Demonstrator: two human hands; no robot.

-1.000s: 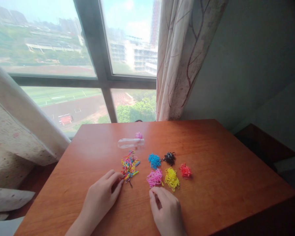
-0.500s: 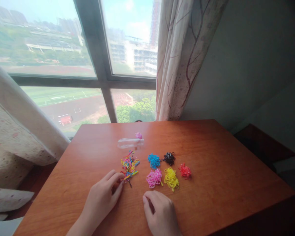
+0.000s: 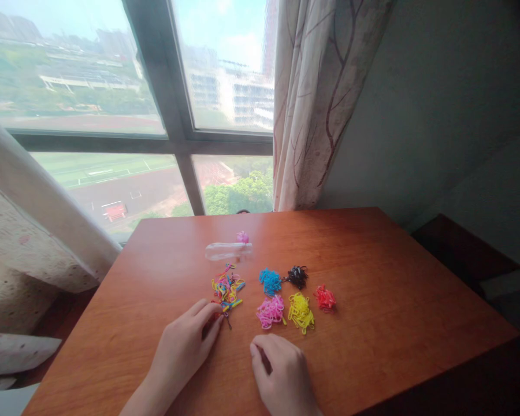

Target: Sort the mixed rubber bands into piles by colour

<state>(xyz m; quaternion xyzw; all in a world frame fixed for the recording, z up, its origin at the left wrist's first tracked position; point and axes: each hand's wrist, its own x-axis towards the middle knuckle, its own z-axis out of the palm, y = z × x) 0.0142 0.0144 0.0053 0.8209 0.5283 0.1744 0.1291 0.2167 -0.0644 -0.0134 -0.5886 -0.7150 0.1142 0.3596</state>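
Note:
A loose pile of mixed-colour rubber bands (image 3: 229, 286) lies left of centre on the wooden table. At its near edge my left hand (image 3: 193, 332) has thumb and fingertips pinched on a rubber band, whose colour is mostly hidden. My right hand (image 3: 281, 370) rests on the table with fingers curled in and thumb against them; nothing shows in it. Just beyond it lie the pink bands (image 3: 270, 312) and the yellow bands (image 3: 301, 312). Further back are heaps of blue bands (image 3: 270, 281) and black bands (image 3: 297, 277), with red bands (image 3: 326, 299) at the right.
A clear plastic bag (image 3: 225, 251) and a small pink object (image 3: 242, 237) sit near the far side of the table (image 3: 394, 300). Behind the table stand a window and a patterned curtain (image 3: 316, 115). Another curtain (image 3: 39, 214) hangs at the left.
My left hand's fingertips have shifted slightly right, further over the near edge of the mixed pile. My right hand stays curled in about the same place. The view has tilted a little.

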